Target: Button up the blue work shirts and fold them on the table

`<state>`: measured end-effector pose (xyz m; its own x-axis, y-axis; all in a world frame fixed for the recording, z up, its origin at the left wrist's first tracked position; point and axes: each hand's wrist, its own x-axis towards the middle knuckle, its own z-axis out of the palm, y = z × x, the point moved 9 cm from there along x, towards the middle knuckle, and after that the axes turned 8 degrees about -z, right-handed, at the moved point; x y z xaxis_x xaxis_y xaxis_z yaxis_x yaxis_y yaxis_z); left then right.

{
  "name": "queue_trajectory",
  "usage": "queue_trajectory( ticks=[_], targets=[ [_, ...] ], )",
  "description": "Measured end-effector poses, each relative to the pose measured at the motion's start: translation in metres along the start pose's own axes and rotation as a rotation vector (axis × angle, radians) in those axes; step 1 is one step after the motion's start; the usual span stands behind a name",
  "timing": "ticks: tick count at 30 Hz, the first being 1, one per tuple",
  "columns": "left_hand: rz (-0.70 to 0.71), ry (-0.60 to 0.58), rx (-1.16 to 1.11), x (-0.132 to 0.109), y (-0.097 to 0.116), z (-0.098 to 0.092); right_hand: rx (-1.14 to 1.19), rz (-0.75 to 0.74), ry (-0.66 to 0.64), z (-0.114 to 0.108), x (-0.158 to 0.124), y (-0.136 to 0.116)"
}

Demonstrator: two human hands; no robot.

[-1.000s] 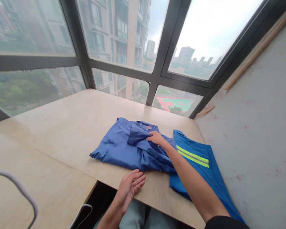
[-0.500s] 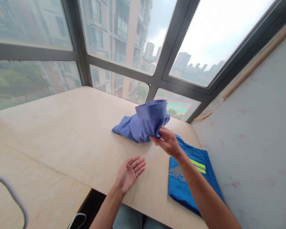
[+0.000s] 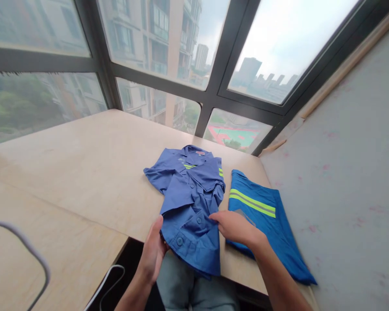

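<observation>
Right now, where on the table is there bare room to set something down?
The widest bare patch of table lies left of the shirt, between the windows and the cable; a thin strip runs behind the shirt. Crowded: front centre and right, where left hand and right hand hold the shirt beside the other garment.

To me, the work shirt point(image 3: 178, 194) looks of smooth cloth, faintly shiny; its buttons point(image 3: 180, 241) seem plastic, and my tabletop point(image 3: 84, 164) smooth, satin wood.
</observation>
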<state>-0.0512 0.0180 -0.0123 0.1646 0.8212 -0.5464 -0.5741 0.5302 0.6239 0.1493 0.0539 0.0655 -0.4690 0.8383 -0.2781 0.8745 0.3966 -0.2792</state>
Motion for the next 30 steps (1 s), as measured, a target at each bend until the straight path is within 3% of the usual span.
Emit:
queue_trajectory(
  ticks=[3, 6, 10, 14, 17, 22, 26, 30],
  targets=[
    [0.086, 0.121, 0.074, 0.006, 0.006, -0.012, 0.133, -0.135, 0.133, -0.005, 0.005, -0.023],
    [0.135, 0.162, 0.159, 0.008, 0.008, -0.026, 0.185, -0.131, 0.074, 0.007, 0.019, -0.029],
    [0.173, 0.222, 0.334, 0.000, 0.013, -0.051, 0.165, -0.012, -0.052, 0.029, 0.041, -0.016],
    [0.231, 0.389, 0.269, -0.013, 0.020, -0.083, 0.134, 0.104, 0.053, 0.030, 0.060, 0.005],
    [0.175, 0.411, 0.111, -0.013, 0.013, -0.088, 0.058, 0.173, 0.118, 0.027, 0.071, 0.018],
    [0.148, 0.416, -0.013, 0.001, 0.019, -0.067, -0.076, 0.238, 0.161, 0.019, 0.093, 0.030],
    [0.097, 0.184, -0.022, 0.029, 0.029, -0.025, -0.112, 0.264, 0.208, 0.014, 0.119, 0.042],
    [-0.027, -0.063, 0.045, 0.052, 0.017, 0.013, -0.119, 0.248, 0.233, 0.009, 0.148, 0.058]
  ],
)
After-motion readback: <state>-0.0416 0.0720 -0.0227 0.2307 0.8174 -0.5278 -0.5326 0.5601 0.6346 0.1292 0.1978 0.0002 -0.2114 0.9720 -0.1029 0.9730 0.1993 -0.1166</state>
